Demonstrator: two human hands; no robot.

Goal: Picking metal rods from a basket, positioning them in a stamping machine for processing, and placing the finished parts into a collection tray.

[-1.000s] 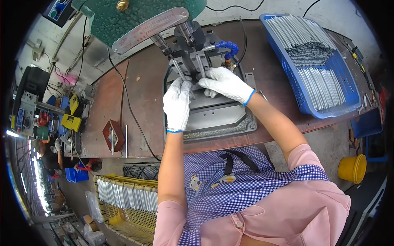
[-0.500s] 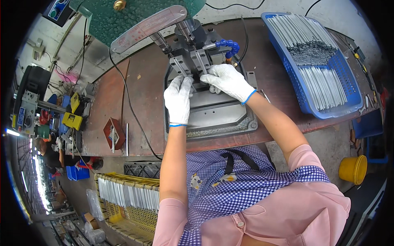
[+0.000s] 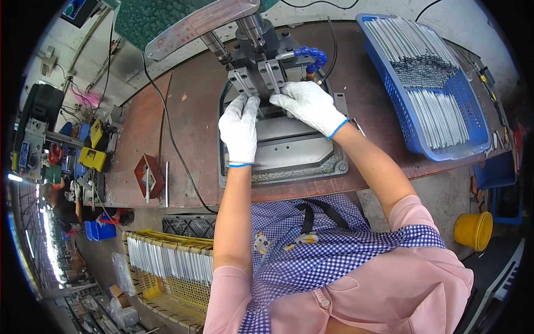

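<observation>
Both my hands wear white gloves and reach into a grey metal press fixture (image 3: 289,147) on a brown bench. My left hand (image 3: 240,131) has its fingertips pinched together at the left guide block (image 3: 243,82). My right hand (image 3: 308,106) pinches at the right guide block (image 3: 272,72), beside a blue segmented coolant hose (image 3: 311,55). A thin silver metal rod (image 3: 261,108) shows between the two hands, mostly hidden by the gloves. The press column (image 3: 251,25) rises just behind.
A blue basket (image 3: 473,146) with several silver rods stands on the bench at the right. A yellow basket (image 3: 167,245) of rods sits low on the left. A red holder (image 3: 147,175), black cables, a yellow bucket (image 3: 473,229) and cluttered workstations lie around.
Both hands have slid a little farther up into the fixture, toward the guide blocks. Their fingertips are now closer together at the die.
</observation>
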